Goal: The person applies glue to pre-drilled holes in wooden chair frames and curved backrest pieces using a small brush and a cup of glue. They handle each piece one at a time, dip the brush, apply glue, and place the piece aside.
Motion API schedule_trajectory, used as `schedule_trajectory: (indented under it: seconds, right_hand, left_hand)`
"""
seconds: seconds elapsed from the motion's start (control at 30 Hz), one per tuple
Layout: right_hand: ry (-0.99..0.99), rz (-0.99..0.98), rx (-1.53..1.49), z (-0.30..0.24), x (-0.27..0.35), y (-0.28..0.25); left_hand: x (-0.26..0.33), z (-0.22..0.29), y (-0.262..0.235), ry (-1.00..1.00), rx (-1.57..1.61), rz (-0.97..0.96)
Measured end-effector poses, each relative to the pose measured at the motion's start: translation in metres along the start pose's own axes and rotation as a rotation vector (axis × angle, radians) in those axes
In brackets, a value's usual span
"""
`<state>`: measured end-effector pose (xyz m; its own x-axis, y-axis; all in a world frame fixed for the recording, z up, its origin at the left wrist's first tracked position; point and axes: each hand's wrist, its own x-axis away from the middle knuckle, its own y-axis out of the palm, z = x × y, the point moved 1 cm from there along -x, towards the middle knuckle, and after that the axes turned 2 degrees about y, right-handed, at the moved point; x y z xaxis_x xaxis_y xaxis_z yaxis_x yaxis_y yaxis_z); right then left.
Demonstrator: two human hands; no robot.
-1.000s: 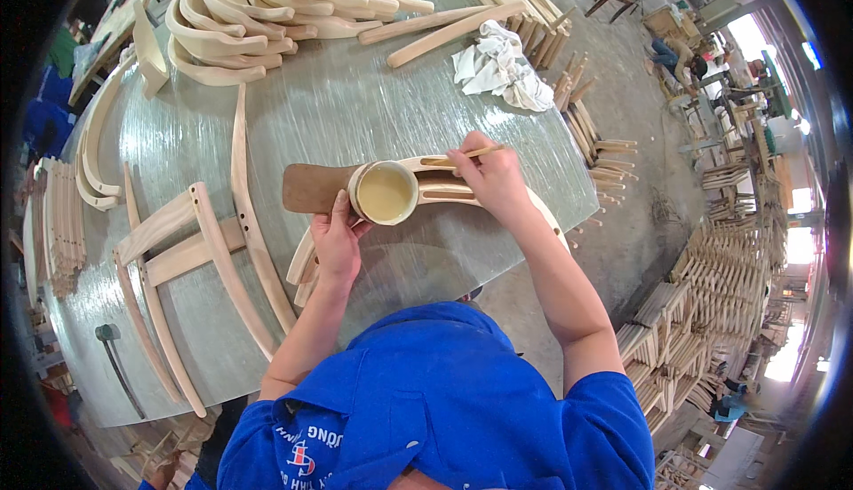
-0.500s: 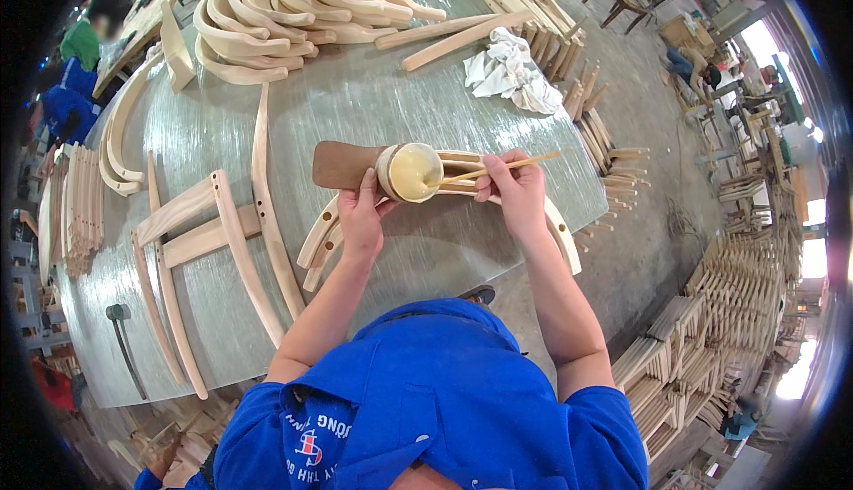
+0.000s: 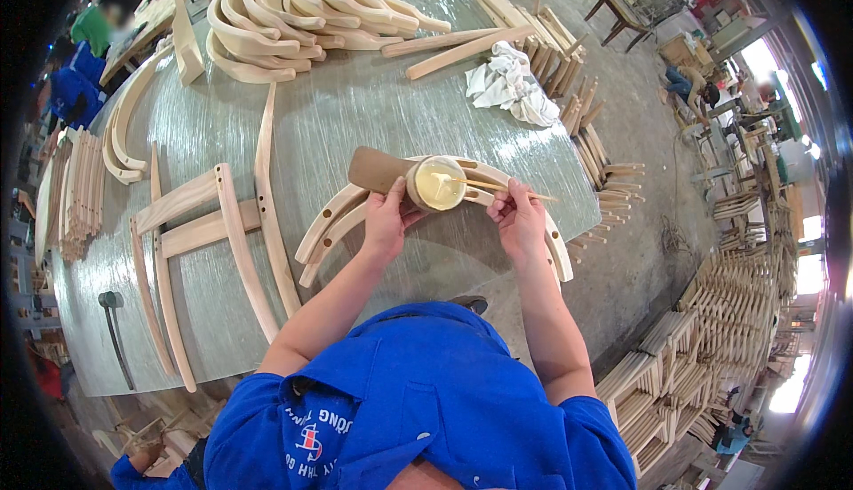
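My left hand (image 3: 388, 223) grips a round cup (image 3: 414, 190) with a flat brown paddle-like handle (image 3: 378, 168) sticking out to its left. Inside the cup is pale yellow, glue-like liquid (image 3: 437, 190). Closed around a thin wooden stick (image 3: 485, 185), my right hand (image 3: 519, 222) keeps the stick's left end in the liquid. Both hands are above a pair of curved wooden rails (image 3: 334, 216) with dark round holes, lying on the table; the cup hides part of them.
A wooden chair frame (image 3: 220, 222) and a black mallet (image 3: 113, 321) lie left on the film-covered table (image 3: 355, 117). Curved wooden parts (image 3: 267, 23) are piled at the back, near a white cloth (image 3: 511, 86). Stacked wooden frames (image 3: 662, 357) stand on the right floor.
The cup and my left hand have shifted right and slightly nearer to me. The stick's free end has swung down from pointing up-right to nearly level. Both hands keep their hold.
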<state>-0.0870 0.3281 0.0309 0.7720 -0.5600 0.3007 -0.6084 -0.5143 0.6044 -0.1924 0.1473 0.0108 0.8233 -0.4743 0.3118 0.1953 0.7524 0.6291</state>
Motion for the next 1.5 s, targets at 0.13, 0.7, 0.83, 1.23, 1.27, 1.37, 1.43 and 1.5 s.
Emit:
schedule_trajectory:
  seconds: [0.13,0.7,0.83,1.23,1.27,1.37,1.43,1.5]
  right_hand:
    - [0.046,0.125,-0.002,0.006,0.003,-0.001]
    - [-0.289,0.117,0.441,0.024,-0.007,-0.027]
    - [-0.363,0.156,0.445,0.011,-0.001,-0.046]
    - [-0.46,0.106,0.541,0.018,0.007,-0.035]
    - [-0.451,0.077,0.539,0.021,0.006,-0.028]
    - [-0.414,-0.028,0.604,0.03,0.003,-0.012]
    - [-0.387,-0.068,0.639,0.026,0.005,-0.007]
    - [-0.493,-0.027,0.931,0.008,0.011,-0.016]
  left_hand:
    - [-0.003,-0.007,-0.004,-0.015,-0.008,0.024]
    - [0.002,0.046,-0.073,0.234,0.011,0.216]
    - [0.003,0.044,-0.073,0.227,0.015,0.216]
    - [0.015,0.046,-0.067,0.263,0.063,0.189]
    - [0.016,0.046,-0.072,0.268,0.066,0.183]
    - [0.022,0.043,-0.071,0.271,0.056,0.183]
    - [0.028,0.041,-0.07,0.274,0.046,0.2]
    - [0.035,0.04,-0.074,0.289,0.048,0.235]
